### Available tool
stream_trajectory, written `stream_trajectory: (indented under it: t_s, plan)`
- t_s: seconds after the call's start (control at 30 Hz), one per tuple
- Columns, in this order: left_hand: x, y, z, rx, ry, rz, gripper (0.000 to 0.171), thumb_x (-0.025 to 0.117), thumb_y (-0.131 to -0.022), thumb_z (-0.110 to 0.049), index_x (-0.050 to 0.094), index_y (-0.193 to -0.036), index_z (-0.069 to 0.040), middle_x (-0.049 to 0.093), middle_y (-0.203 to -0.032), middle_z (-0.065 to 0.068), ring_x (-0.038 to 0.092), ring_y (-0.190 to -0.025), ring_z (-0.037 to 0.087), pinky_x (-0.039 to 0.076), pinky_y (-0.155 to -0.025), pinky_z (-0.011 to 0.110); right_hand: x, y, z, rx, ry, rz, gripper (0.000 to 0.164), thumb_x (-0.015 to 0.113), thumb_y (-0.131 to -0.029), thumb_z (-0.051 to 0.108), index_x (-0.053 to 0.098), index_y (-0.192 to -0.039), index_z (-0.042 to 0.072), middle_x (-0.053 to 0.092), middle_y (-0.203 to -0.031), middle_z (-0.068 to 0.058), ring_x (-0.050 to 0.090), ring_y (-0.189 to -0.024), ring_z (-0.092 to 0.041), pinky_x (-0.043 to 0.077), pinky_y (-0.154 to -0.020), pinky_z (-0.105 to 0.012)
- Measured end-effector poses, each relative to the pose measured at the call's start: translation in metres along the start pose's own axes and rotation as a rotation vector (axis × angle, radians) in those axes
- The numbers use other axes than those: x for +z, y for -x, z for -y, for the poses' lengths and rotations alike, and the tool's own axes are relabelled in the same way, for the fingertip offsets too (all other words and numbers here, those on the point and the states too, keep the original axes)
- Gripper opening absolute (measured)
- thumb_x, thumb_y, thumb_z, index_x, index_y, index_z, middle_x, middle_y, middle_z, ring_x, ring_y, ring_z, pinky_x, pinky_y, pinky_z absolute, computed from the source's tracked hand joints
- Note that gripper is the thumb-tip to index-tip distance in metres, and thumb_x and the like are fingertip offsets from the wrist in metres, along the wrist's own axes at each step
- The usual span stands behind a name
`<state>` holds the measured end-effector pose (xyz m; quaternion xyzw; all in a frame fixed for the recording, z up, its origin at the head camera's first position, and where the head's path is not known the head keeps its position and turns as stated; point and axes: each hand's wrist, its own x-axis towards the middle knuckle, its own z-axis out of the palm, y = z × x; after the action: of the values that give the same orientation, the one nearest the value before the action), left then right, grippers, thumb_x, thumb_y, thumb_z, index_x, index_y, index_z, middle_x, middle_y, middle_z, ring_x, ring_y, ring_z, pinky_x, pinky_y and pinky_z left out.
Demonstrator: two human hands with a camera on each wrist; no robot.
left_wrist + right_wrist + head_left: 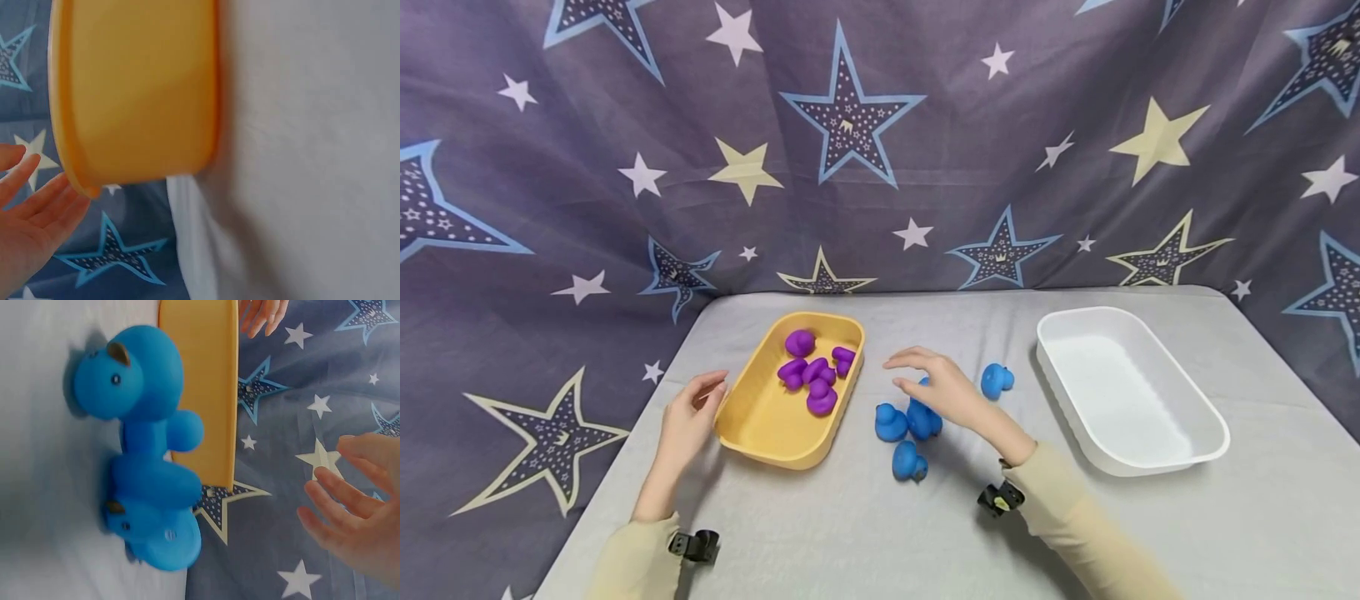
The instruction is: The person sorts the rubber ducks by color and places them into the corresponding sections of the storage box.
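Observation:
My left hand (pixel 691 417) is beside the left rim of the yellow tray (pixel 760 429), its relaxed fingertips right at the edge. In the left wrist view those loosely bent fingers (pixel 47 209) overlap the tray's rim and grip nothing. Several purple rubber ducks (pixel 822 398) lie inside the tray. Over a cluster of blue rubber ducks hovers my right hand (pixel 946 390), fingers apart and nothing in them. One blue duck (pixel 891 422) sits left of the hand, another (pixel 909 461) lies nearer me, and others are partly hidden under the palm. The right wrist view shows the ducks (pixel 153 369) away from the fingers.
A white tray (pixel 1131 462) stands at the right, with bare floor inside. Between it and my right hand lies a single blue duck (pixel 997 381). The table has a light grey cloth (pixel 820 533), and a star-patterned curtain (pixel 955 133) hangs behind.

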<state>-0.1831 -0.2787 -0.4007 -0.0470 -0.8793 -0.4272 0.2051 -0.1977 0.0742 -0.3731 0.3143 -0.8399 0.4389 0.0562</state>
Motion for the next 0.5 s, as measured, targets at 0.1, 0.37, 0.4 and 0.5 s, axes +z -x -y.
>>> stream_trajectory:
  t_s: [0.1,0.37,0.4,0.5]
  plan:
    - [0.002,-0.002,-0.014,0.02,0.05,-0.01,0.022,0.055,-0.087,-0.006,0.06,-0.105,0.005,0.061,-0.101,0.021,0.054,-0.085,-0.007,0.039,-0.073,0.004,-0.009,0.005,0.0,0.012,0.001,-0.005,0.025,0.058,-0.084,0.008,0.061,-0.109,0.004,0.056,-0.114,-0.011,0.049,-0.11,-0.024,0.041,-0.09,-0.037]
    - [0.012,0.002,-0.062,0.108,0.123,0.04,0.021,0.055,-0.083,0.004,0.058,-0.104,0.01,0.061,-0.098,0.024,0.056,-0.087,0.0,0.042,-0.078,0.009,-0.029,0.019,-0.002,0.029,0.038,-0.048,0.026,0.059,-0.084,0.009,0.061,-0.109,0.005,0.056,-0.115,-0.011,0.05,-0.109,-0.026,0.04,-0.09,-0.041]
    - [0.015,0.002,-0.062,0.113,0.128,0.047,0.021,0.055,-0.084,0.003,0.059,-0.104,0.009,0.061,-0.099,0.023,0.056,-0.087,0.001,0.042,-0.079,0.011,-0.032,0.021,-0.004,0.023,0.041,-0.057,0.026,0.059,-0.084,0.008,0.061,-0.109,0.005,0.056,-0.115,-0.011,0.05,-0.109,-0.026,0.04,-0.091,-0.041]
    - [0.023,0.001,-0.061,0.133,0.132,0.068,0.022,0.055,-0.085,-0.001,0.059,-0.106,0.006,0.061,-0.103,0.019,0.057,-0.092,0.009,0.043,-0.083,0.016,-0.038,0.027,-0.007,0.012,0.055,-0.09,0.026,0.061,-0.082,0.007,0.062,-0.108,0.005,0.057,-0.112,-0.012,0.051,-0.106,-0.027,0.041,-0.089,-0.041]
